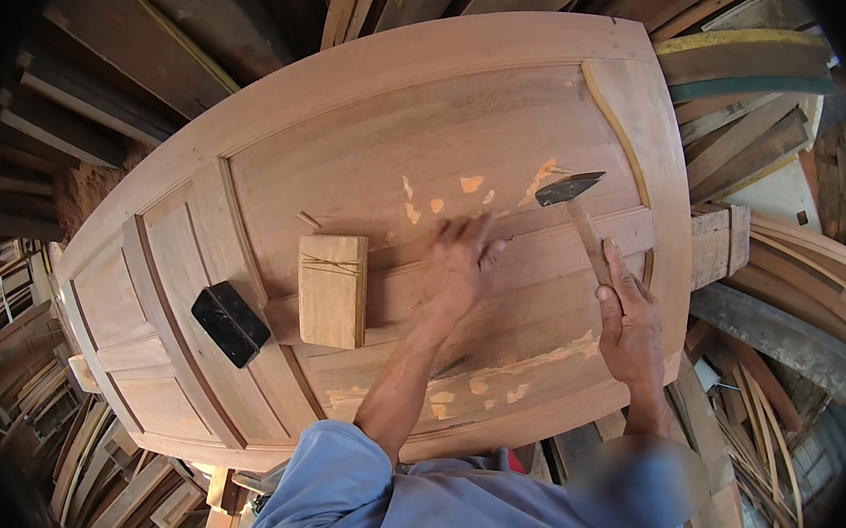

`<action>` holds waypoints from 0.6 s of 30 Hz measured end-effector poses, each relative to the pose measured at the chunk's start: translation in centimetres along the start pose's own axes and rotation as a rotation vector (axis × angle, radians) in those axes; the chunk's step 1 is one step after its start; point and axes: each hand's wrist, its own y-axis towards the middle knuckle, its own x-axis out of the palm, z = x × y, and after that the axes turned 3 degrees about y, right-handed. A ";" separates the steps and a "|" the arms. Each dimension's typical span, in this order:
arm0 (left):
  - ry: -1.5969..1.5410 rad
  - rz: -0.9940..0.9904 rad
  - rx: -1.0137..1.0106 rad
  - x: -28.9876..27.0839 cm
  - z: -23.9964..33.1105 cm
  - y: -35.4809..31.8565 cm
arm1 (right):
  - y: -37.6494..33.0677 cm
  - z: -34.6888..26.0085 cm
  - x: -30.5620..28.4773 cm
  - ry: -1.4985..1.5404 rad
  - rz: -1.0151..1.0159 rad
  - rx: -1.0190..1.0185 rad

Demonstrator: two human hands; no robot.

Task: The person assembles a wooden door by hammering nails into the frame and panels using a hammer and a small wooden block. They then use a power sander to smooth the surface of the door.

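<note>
My right hand (628, 318) is closed round the wooden handle of a hammer (572, 189). Its dark metal head, pointed at one end, is over the far right part of a panelled wooden door (447, 44). Close by the head shows a small wooden peg (560, 170). My left hand (462, 261) is over the middle of the door, its fingers smeared by motion, so their grip is unclear. To its left lies a wooden block (332, 295) with thin cord or wire across it. A second small peg (309, 219) lies beyond the block.
Farther left on the door rests a black box-like object (231, 323). Orange-tan filler patches (472, 183) mark the panels, with more along the near side. A thin dark tool (448, 367) lies near the front. Stacked boards (761, 54) and timber strips (768, 426) surround the door.
</note>
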 end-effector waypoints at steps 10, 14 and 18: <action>0.445 0.316 0.003 -1.9 -6.5 12.3 | -1.0 2.0 3.2 -0.012 -0.029 -0.031; 0.429 0.270 0.041 -2.3 -6.3 11.7 | -0.1 0.5 2.6 -0.088 -0.132 0.065; 0.408 0.307 0.058 -2.6 -5.9 12.0 | -0.7 1.0 3.9 -0.062 0.011 -0.078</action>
